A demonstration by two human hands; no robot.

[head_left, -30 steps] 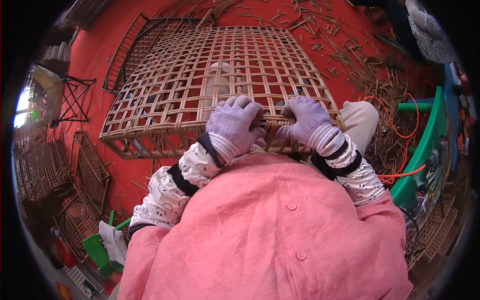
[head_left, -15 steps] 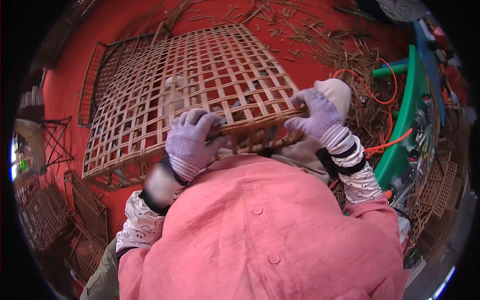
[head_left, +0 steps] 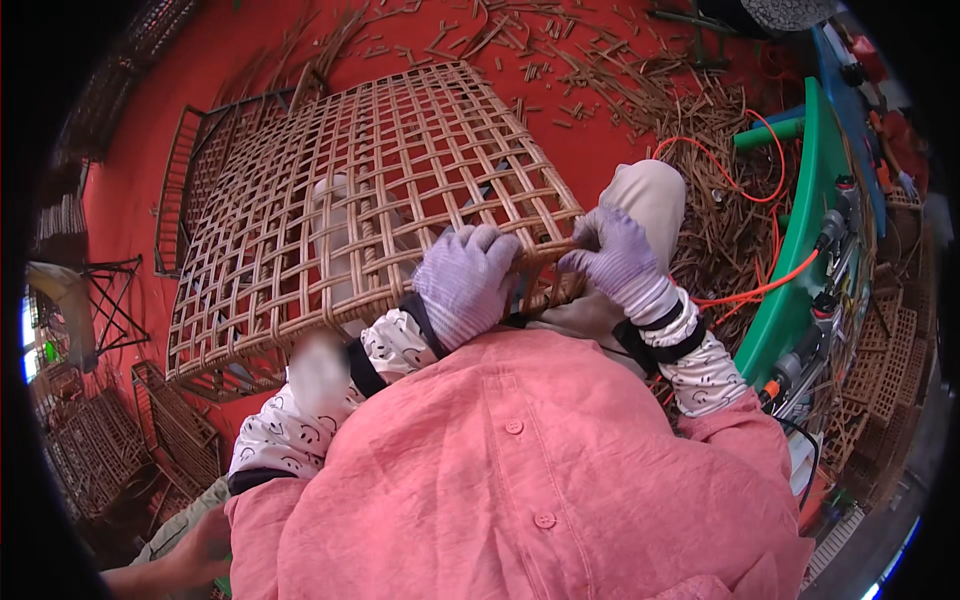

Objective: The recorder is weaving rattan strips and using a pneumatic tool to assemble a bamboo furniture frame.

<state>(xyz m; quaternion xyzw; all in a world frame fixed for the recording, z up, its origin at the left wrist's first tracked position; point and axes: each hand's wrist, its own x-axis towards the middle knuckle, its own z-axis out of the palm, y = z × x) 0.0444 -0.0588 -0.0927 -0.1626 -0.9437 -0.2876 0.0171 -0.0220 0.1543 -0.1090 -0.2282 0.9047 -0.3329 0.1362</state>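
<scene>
A large brown woven rattan-like panel [head_left: 330, 215] with an open lattice and a bound rim lies across my lap, tilted away from me. My left hand [head_left: 466, 280], in a pale purple striped glove, is closed over its near rim, close to the right corner. At that corner my right hand [head_left: 625, 252], gloved alike, has its thumb and fingers pinched at the rim. The hands are a short way apart. Whether a loose strand is between my right fingertips I cannot make out. My knee [head_left: 645, 205] shows beyond the right hand.
A green stand [head_left: 795, 250] at the right carries power tools [head_left: 808, 350], with an orange hose [head_left: 765, 290] running off it. Strand offcuts [head_left: 715, 200] are heaped on the red floor. More woven pieces [head_left: 185, 425] stand at the left. Another person's hand [head_left: 195, 555] shows at lower left.
My left hand has slid right along the near rim, closer to my right hand. The right hand has moved slightly left and down and now pinches at the corner. Another person's hand has appeared.
</scene>
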